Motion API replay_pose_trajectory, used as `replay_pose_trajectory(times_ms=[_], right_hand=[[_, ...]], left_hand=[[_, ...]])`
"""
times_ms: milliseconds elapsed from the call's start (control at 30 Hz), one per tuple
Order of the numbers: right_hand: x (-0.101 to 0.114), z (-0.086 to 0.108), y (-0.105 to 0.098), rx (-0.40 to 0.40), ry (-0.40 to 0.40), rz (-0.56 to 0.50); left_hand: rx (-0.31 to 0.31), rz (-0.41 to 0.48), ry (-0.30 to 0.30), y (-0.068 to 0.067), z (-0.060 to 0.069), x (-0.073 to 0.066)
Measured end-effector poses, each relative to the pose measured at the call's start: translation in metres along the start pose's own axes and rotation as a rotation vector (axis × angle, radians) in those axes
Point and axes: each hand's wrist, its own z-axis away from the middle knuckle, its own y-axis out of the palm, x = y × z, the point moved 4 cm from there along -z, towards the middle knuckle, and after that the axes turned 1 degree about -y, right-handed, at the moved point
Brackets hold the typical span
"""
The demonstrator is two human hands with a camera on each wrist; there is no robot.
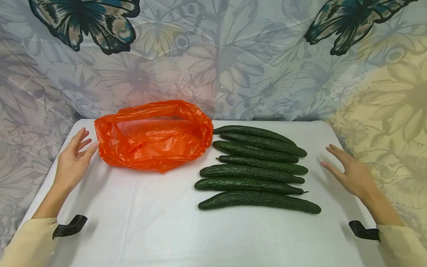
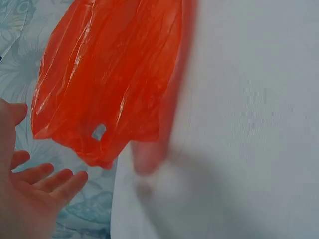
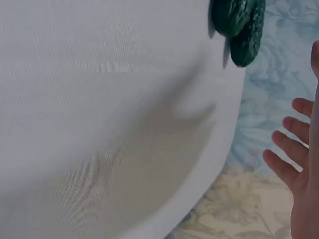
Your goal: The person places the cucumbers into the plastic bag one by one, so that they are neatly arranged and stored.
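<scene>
Both hands are released: the left hand (image 1: 74, 161) and the right hand (image 1: 351, 172) have fingers extended, grasping nothing. The left hand stands just beside the left end of an orange-red plastic bag (image 1: 155, 164); the left wrist view shows a gap between them. The right hand stands to the right of the cucumbers (image 1: 255, 184), near their right ends and apart from them.

Governing relation: the cucumbers lie between the bag and the right hand, which is the nearer hand to them; the left hand is nearer the bag. Their long axes run left to right across the white-covered table (image 1: 160, 230), roughly parallel, in a row from far to near, left ends towards the bag. The bag's long axis also runs left to right, mouth gaping. Whether the farthest cucumber's stem end touches it cannot be told.

Count: cucumbers, seven; bag, one; hands, two; printed butterflies (image 1: 83, 22) on the backdrop (image 1: 233, 74), two.
</scene>
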Motion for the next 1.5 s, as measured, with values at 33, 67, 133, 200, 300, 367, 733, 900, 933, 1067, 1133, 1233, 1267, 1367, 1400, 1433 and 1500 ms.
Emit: replay_pose_trajectory(times_ms=[33, 67, 133, 200, 300, 367, 733, 900, 933, 1067, 1133, 1233, 1267, 1367, 1400, 1433, 1500], right_hand=[[0.002, 0.001, 0.001, 0.003, 0.002, -0.006], [0.004, 0.002, 0.001, 0.007, 0.004, -0.011], [0.008, 0.005, 0.002, 0.010, 0.007, -0.018], [0.013, 0.008, 0.004, 0.018, 0.014, -0.033], [0.021, 0.013, 0.008, 0.028, 0.014, -0.060], [0.026, 0.017, 0.011, 0.034, 0.018, -0.087], [0.052, 0.035, 0.018, 0.005, 0.001, -0.140], [0.061, 0.044, 0.022, 0.016, -0.012, -0.152], [0.062, 0.046, 0.023, 0.022, -0.019, -0.151], [0.066, 0.056, 0.027, 0.020, -0.030, -0.143], [0.066, 0.063, 0.028, 0.015, -0.023, -0.141], [0.067, 0.074, 0.030, 0.015, -0.012, -0.148], [0.067, 0.077, 0.032, 0.015, -0.013, -0.151], [0.069, 0.086, 0.037, 0.016, -0.024, -0.148], [0.069, 0.088, 0.039, 0.014, -0.026, -0.150], [0.070, 0.091, 0.041, 0.011, -0.024, -0.151], [0.071, 0.094, 0.043, -0.005, -0.021, -0.152]], left_hand=[[0.006, 0.007, -0.020, 0.002, -0.001, 0.000], [0.013, 0.015, -0.038, 0.004, -0.003, 0.000], [0.021, 0.027, -0.066, 0.006, -0.004, -0.001], [0.023, 0.026, -0.085, 0.008, -0.005, -0.002], [0.019, 0.022, -0.104, 0.010, -0.005, -0.003], [0.012, 0.019, -0.107, 0.011, -0.006, -0.002], [-0.008, 0.105, -0.167, 0.017, -0.015, -0.001], [-0.009, 0.169, -0.233, 0.015, -0.016, -0.001], [-0.012, 0.175, -0.248, 0.015, -0.015, 0.000], [-0.019, 0.181, -0.266, 0.014, -0.012, 0.000], [-0.017, 0.194, -0.261, 0.015, -0.013, -0.001], [-0.008, 0.216, -0.255, 0.017, -0.016, -0.003], [-0.005, 0.221, -0.255, 0.018, -0.017, -0.003], [-0.001, 0.229, -0.259, 0.020, -0.019, -0.003], [0.000, 0.234, -0.260, 0.020, -0.019, -0.003], [0.002, 0.239, -0.261, 0.020, -0.020, -0.003], [0.002, 0.240, -0.263, 0.021, -0.020, -0.003]])
